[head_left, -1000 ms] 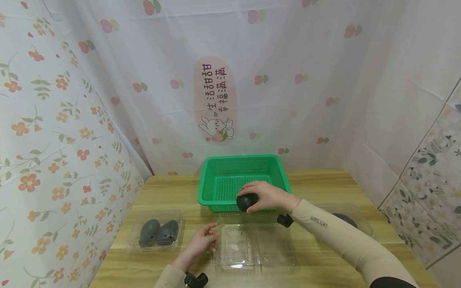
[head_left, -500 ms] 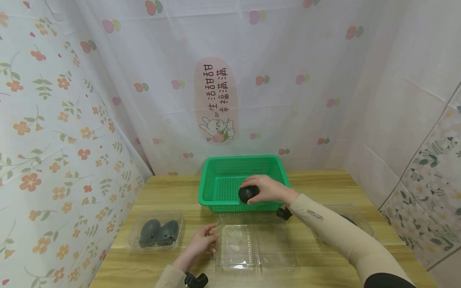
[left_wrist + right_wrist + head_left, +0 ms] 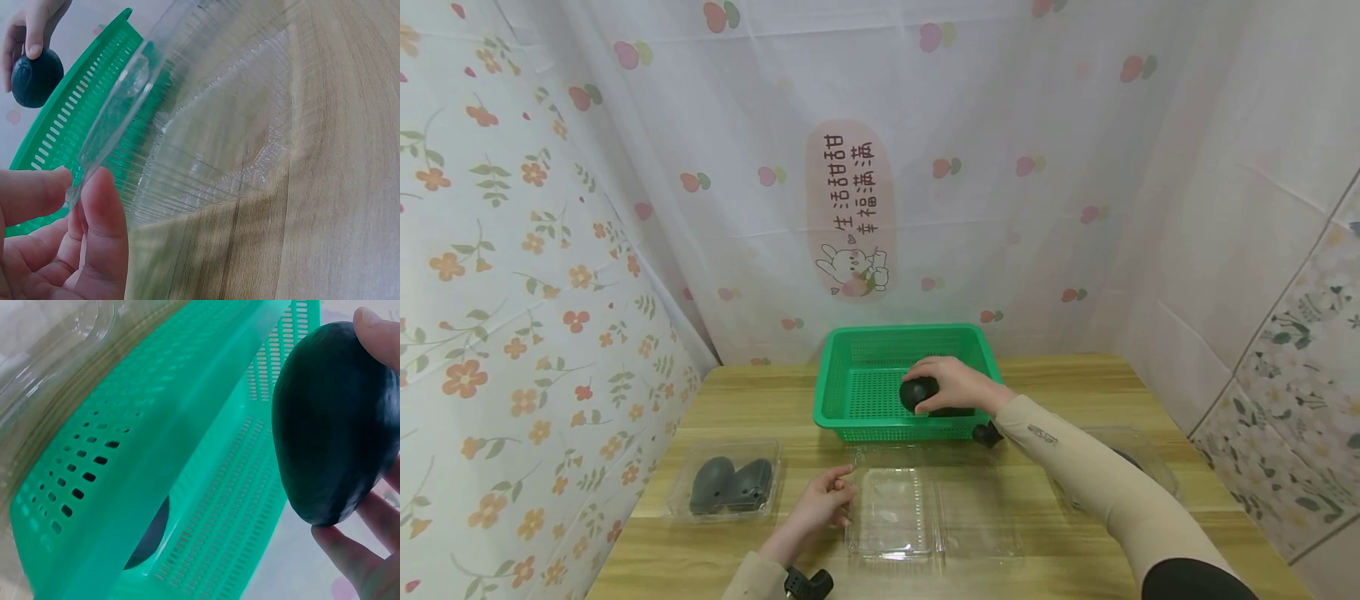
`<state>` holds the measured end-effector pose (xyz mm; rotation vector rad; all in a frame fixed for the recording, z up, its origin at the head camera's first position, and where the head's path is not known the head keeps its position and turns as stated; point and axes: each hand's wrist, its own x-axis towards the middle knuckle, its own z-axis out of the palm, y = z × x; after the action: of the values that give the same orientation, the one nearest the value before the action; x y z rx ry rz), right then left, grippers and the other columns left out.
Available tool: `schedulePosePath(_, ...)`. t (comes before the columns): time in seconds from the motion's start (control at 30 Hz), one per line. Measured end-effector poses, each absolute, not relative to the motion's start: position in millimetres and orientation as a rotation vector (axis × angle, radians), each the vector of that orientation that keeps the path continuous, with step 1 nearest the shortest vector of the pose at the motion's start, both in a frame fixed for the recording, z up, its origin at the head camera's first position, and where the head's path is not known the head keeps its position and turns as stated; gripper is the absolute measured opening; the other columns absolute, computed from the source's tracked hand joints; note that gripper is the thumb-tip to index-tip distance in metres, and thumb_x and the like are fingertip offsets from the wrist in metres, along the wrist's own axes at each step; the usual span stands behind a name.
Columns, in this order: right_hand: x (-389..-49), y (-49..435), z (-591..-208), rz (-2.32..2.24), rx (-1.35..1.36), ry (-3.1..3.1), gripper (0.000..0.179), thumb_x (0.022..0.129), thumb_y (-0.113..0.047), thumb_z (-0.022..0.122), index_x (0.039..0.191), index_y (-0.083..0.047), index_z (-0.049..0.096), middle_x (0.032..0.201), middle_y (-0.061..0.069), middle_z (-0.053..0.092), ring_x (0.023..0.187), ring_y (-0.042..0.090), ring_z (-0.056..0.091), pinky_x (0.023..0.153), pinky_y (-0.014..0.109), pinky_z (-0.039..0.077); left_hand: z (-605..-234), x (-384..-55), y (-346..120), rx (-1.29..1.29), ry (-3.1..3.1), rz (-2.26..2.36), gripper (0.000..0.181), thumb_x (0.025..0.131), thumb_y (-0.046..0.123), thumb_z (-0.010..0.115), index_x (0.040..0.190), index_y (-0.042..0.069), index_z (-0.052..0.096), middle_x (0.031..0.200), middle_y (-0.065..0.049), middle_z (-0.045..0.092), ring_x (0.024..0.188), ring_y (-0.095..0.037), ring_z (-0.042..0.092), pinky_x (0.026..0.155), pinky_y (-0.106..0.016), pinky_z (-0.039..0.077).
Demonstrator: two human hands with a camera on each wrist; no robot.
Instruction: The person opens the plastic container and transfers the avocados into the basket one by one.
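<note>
My right hand (image 3: 958,386) grips a smooth, dark, avocado-like fruit (image 3: 917,394) above the front of a green basket (image 3: 822,417). In the right wrist view, the fingers and thumb hold this dark fruit (image 3: 334,425) by its ends, apart from the basket. Another dark rounded thing (image 3: 152,540) lies inside the basket, partly hidden by its wall. My left hand (image 3: 822,506) pinches the left rim of an opened clear plastic clamshell box (image 3: 891,512). Thumb and forefinger meet on that clear box's edge (image 3: 94,159) in the left wrist view.
A clear box (image 3: 772,450) with two dark rounded things stands on the left of the wooden table (image 3: 760,379). Another clear box (image 3: 1150,454), partly behind the right sleeve, holds something dark at the right. Printed curtains (image 3: 760,233) enclose the table.
My right hand has lifted the dark avocado-like fruit slightly upward and back over the basket. A dark thing now shows in the basket below it. My left hand stays at the clear box.
</note>
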<state>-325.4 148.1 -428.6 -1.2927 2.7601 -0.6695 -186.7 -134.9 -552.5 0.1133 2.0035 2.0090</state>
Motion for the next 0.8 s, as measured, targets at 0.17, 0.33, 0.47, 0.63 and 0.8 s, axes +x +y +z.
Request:
schedulePosePath(0.17, -331, 150, -432, -0.686, -1.262, 2.761, 0.054, 0.08, -0.033, 0.08, 0.128, -0.016, 0.063, 0.13, 0.007, 0.056, 0.115, 0.027, 0.055, 0.084, 0.035, 0.053, -553, -188, -135, 0.12, 2.017, 1.993, 0.052, 0.097, 0.004, 0.055, 0.139, -0.017, 0.033, 0.09, -0.004, 0.048, 0.073, -0.015, 0.052, 0.05, -0.021, 0.051)
schedulePosePath(0.33, -336, 151, -437, -0.705, -1.242, 2.768, 0.053, 0.081, -0.031, 0.08, 0.128, -0.013, 0.063, 0.129, 0.009, 0.057, 0.114, 0.028, 0.055, 0.083, 0.036, 0.053, -552, -187, -134, 0.118, 2.019, 1.981, 0.053, 0.097, 0.004, 0.055, 0.139, -0.018, 0.031, 0.09, -0.004, 0.048, 0.072, -0.015, 0.052, 0.05, -0.021, 0.051)
schedulePosePath(0.47, -340, 151, -441, -0.708, -1.203, 2.776, 0.053, 0.081, -0.031, 0.08, 0.128, -0.014, 0.063, 0.128, 0.008, 0.057, 0.112, 0.027, 0.056, 0.082, 0.035, 0.053, -551, -186, -134, 0.119, 2.029, 1.984, 0.053, 0.096, 0.003, 0.055, 0.139, -0.018, 0.032, 0.09, -0.004, 0.048, 0.074, -0.015, 0.053, 0.051, -0.021, 0.051)
schedulePosePath(0.63, -344, 152, -445, -0.719, -1.162, 2.787, 0.053, 0.08, -0.03, 0.08, 0.127, -0.012, 0.063, 0.126, 0.009, 0.058, 0.11, 0.027, 0.057, 0.081, 0.034, 0.053, -552, -186, -135, 0.127, 2.035, 1.981, 0.053, 0.095, 0.003, 0.056, 0.138, -0.018, 0.033, 0.09, -0.004, 0.048, 0.075, -0.015, 0.053, 0.051, -0.02, 0.051)
schedulePosePath(0.8, -348, 151, -450, -0.72, -1.117, 2.806, 0.053, 0.08, -0.03, 0.08, 0.127, -0.014, 0.063, 0.126, 0.008, 0.058, 0.11, 0.027, 0.057, 0.081, 0.035, 0.053, -552, -187, -135, 0.132, 2.039, 1.985, 0.053, 0.095, 0.003, 0.056, 0.138, -0.018, 0.033, 0.09, -0.004, 0.049, 0.074, -0.015, 0.053, 0.051, -0.02, 0.051)
